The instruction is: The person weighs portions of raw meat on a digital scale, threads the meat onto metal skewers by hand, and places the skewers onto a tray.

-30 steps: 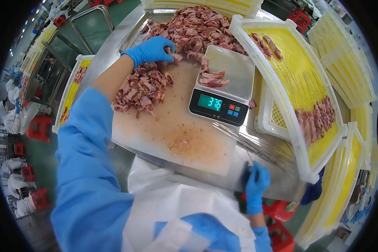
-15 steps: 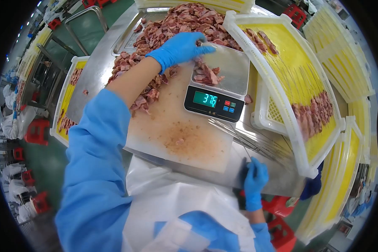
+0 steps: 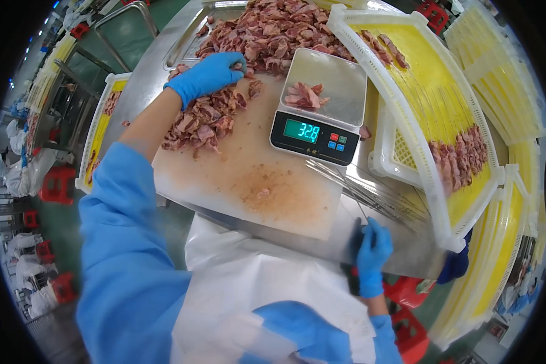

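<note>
My left hand (image 3: 215,76), in a blue glove, is at the edge of the raw meat pile (image 3: 273,36), its fingers closed on a small meat piece (image 3: 238,66). To its right stands a digital scale (image 3: 346,112), its display reading about 32.8. A few meat pieces (image 3: 306,96) lie on the scale's plate. Low at the right, my gloved right hand (image 3: 374,252) is closed at the table edge, with a thin metal skewer (image 3: 361,209) running up from its fingertips. Several loose skewers (image 3: 385,203) lie just above that hand.
A stained white cutting board (image 3: 224,182) lies under the scale and part of the meat. At right, a white-framed yellow tray (image 3: 428,79) holds skewered meat (image 3: 461,158). A metal tray (image 3: 185,45) stands at the back left, and another yellow tray (image 3: 103,133) at the left.
My left hand has moved left from the scale to the meat pile. Less meat lies on the plate, and the reading fell from 37.6 to 32.8. My right hand has hardly moved.
</note>
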### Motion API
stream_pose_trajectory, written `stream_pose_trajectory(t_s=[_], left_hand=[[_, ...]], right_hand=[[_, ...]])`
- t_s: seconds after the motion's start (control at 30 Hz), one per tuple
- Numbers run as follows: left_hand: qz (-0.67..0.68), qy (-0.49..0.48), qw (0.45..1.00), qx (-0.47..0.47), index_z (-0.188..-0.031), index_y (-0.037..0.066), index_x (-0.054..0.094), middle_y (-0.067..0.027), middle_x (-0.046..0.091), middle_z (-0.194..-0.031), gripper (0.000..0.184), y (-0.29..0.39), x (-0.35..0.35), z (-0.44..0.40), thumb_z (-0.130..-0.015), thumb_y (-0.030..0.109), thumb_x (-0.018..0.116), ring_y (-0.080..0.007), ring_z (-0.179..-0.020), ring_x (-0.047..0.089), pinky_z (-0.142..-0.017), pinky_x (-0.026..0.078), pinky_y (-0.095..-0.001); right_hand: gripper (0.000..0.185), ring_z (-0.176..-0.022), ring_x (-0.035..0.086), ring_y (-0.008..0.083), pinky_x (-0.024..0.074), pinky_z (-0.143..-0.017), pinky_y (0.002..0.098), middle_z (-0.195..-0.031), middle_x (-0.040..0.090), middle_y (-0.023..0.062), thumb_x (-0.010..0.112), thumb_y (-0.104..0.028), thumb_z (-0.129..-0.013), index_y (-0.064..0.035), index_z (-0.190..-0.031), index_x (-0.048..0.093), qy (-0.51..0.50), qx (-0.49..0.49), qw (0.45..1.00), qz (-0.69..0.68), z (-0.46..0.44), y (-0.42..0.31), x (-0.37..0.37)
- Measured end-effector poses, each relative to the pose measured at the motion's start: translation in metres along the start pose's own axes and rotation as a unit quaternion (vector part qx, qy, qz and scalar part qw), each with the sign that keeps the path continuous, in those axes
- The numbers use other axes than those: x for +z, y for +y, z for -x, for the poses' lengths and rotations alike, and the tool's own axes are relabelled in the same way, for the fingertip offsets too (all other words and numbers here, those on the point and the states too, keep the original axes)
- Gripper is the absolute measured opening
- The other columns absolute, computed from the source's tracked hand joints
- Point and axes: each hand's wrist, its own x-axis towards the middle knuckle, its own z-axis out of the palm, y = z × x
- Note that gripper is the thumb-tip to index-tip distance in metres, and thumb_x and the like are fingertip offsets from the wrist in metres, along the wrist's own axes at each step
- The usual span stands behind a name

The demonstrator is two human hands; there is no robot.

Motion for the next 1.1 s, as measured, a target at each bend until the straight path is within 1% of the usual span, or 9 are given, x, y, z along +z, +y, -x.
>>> stream_pose_trajectory(t_s=[0.1, 0.33, 0.53, 0.6, 0.63, 0.73, 0.83, 0.93, 1.1], left_hand=[[0.002, 0.042, 0.998, 0.042, -0.098, 0.003, 0.056, -0.0081, 0.059, -0.087, 0.018, 0.0, 0.012, 0.021, -0.087, 0.017, 0.056, -0.0195, -0.084, 0.055, -0.081, 0.044, -0.031], [0.004, 0.024, 0.997, 0.078, -0.101, 0.005, 0.058, -0.0095, 0.061, -0.091, 0.018, 0.012, 0.017, 0.029, -0.086, 0.014, 0.058, -0.02, -0.086, 0.057, -0.079, 0.046, -0.0326], [-0.08, -0.006, 0.994, 0.079, -0.109, 0.012, 0.059, -0.0139, 0.06, -0.111, 0.029, 0.013, 0.024, 0.026, -0.082, 0.022, 0.062, -0.0291, -0.1, 0.059, -0.084, 0.047, -0.0382], [-0.38, 0.176, 0.879, 0.229, -0.122, 0.014, 0.053, -0.0153, 0.053, -0.121, 0.047, 0.021, 0.036, 0.03, -0.078, 0.02, 0.066, -0.0298, -0.108, 0.052, -0.091, 0.044, -0.0406], [-0.38, 0.177, 0.878, 0.23, -0.122, 0.014, 0.053, -0.0153, 0.053, -0.121, 0.047, 0.033, 0.039, 0.025, -0.078, 0.02, 0.066, -0.0298, -0.108, 0.052, -0.091, 0.044, -0.0406], [-0.12, 0.189, 0.936, 0.271, -0.122, 0.014, 0.05, -0.0156, 0.049, -0.121, 0.051, 0.08, 0.054, 0.007, -0.073, 0.014, 0.062, -0.0326, -0.109, 0.05, -0.092, 0.043, -0.0423], [-0.09, 0.017, 0.967, 0.237, -0.108, 0.01, 0.054, -0.0137, 0.051, -0.099, 0.037, 0.106, 0.071, -0.001, -0.071, 0.009, 0.057, -0.0329, -0.097, 0.052, -0.085, 0.045, -0.0425], [0.031, -0.092, 0.961, 0.26, -0.107, 0.012, 0.056, -0.0118, 0.053, -0.102, 0.034, 0.108, 0.083, 0.035, -0.073, 0.012, 0.06, -0.0304, -0.097, 0.053, -0.084, 0.043, -0.0429], [-0.048, -0.019, 0.96, 0.276, -0.103, 0.016, 0.059, -0.0067, 0.056, -0.104, 0.028, 0.084, 0.113, 0.109, -0.076, 0.015, 0.064, -0.0253, -0.096, 0.053, -0.086, 0.039, -0.0414]], right_hand=[[0.026, -0.06, 0.053, 0.0195, 0.0425, -0.056, 0.0302, -0.068, 0.057, 0.0073, 0.059, 0.006, -0.078, -0.0059, -0.1, 0.065, -0.001, -0.006, 1.0, 0.007, -0.001, -0.002, 0.0], [0.024, -0.06, 0.053, 0.0193, 0.0421, -0.055, 0.0304, -0.068, 0.057, 0.007, 0.059, 0.005, -0.078, -0.0056, -0.098, 0.065, 0.004, -0.014, 1.0, 0.015, -0.002, -0.003, -0.001], [0.024, -0.06, 0.053, 0.0195, 0.0423, -0.056, 0.0306, -0.068, 0.057, 0.0067, 0.059, 0.006, -0.078, -0.0054, -0.098, 0.065, 0.005, -0.006, 1.0, 0.005, -0.001, -0.003, 0.0], [0.024, -0.06, 0.053, 0.0196, 0.0424, -0.056, 0.0307, -0.068, 0.057, 0.0067, 0.058, 0.006, -0.078, -0.0056, -0.098, 0.065, 0.006, -0.011, 1.0, 0.01, -0.002, -0.003, -0.001], [0.025, -0.06, 0.054, 0.0197, 0.0424, -0.056, 0.0309, -0.068, 0.057, 0.0066, 0.058, 0.006, -0.078, -0.0057, -0.098, 0.065, 0.005, -0.015, 1.0, 0.015, -0.002, -0.003, -0.001], [0.026, -0.06, 0.054, 0.0199, 0.0423, -0.056, 0.0309, -0.068, 0.057, 0.0068, 0.058, 0.007, -0.077, -0.0057, -0.099, 0.065, 0.005, -0.012, 1.0, 0.013, 0.0, -0.001, 0.001], [0.025, -0.06, 0.053, 0.0195, 0.0421, -0.055, 0.0306, -0.068, 0.058, 0.0068, 0.058, 0.006, -0.078, -0.006, -0.099, 0.065, 0.006, -0.02, 1.0, 0.011, 0.0, -0.004, -0.002], [0.027, -0.06, 0.053, 0.0194, 0.0424, -0.056, 0.0303, -0.069, 0.06, 0.0061, 0.059, 0.007, -0.076, -0.0061, -0.099, 0.065, -0.012, -0.021, 1.0, 0.011, 0.006, -0.008, -0.011], [0.038, -0.061, 0.053, 0.0216, 0.0437, -0.056, 0.0313, -0.072, 0.061, 0.0061, 0.061, 0.005, -0.071, -0.0085, -0.107, 0.064, -0.127, -0.081, 0.988, 0.034, 0.012, -0.038, -0.035]])
